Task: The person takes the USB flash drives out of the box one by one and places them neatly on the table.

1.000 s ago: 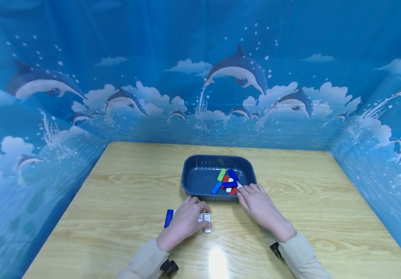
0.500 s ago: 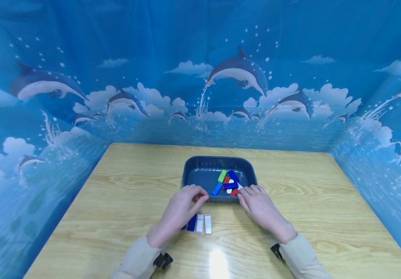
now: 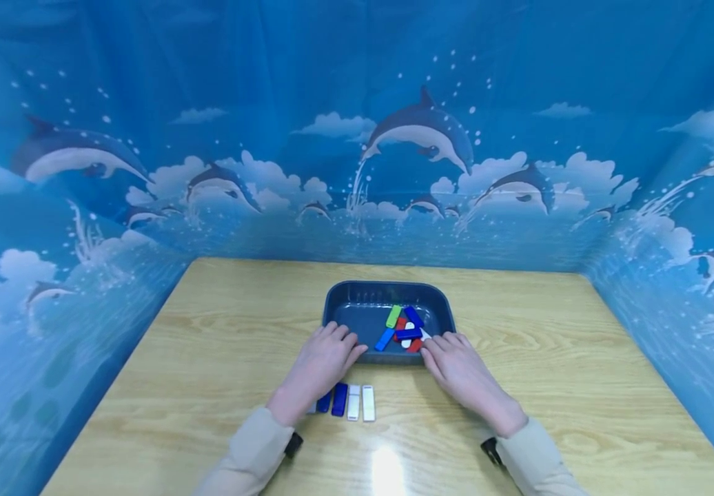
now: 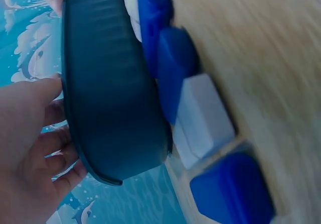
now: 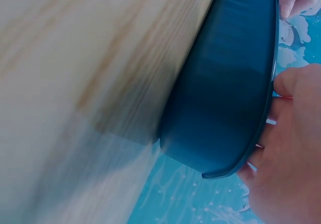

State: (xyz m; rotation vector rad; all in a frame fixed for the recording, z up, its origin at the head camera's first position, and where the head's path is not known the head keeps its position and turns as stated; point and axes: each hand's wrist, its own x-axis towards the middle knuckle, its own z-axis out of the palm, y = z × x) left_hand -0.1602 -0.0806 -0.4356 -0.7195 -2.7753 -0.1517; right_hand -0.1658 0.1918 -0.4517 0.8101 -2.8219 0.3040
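Observation:
A dark blue rectangular tray (image 3: 352, 318) stands on the table in the head view. My left hand (image 3: 321, 358) holds its near left rim, thumb in front and fingers over the edge. The near right corner is gripped by my right hand (image 3: 464, 370). Inside, toward the right, lies a loose heap of small flat sticks that look like USB flash drives, among them a green one (image 3: 393, 316) and a light blue one (image 3: 384, 339). In front of the tray, a row includes a white drive (image 3: 368, 404) and a dark blue drive (image 3: 340, 400). My left forearm partly covers this row's left end.
The wooden table (image 3: 555, 344) extends around the tray on all sides. A blue curtain (image 3: 282, 89) printed with dolphins borders its back, left and right. From the left wrist, a blue drive (image 4: 233, 189) and its neighbours appear close to the tray's near wall.
My left hand has left the row of drives and moved forward to the tray's near left rim. My right hand has stayed at the near right corner. The tray looks unmoved.

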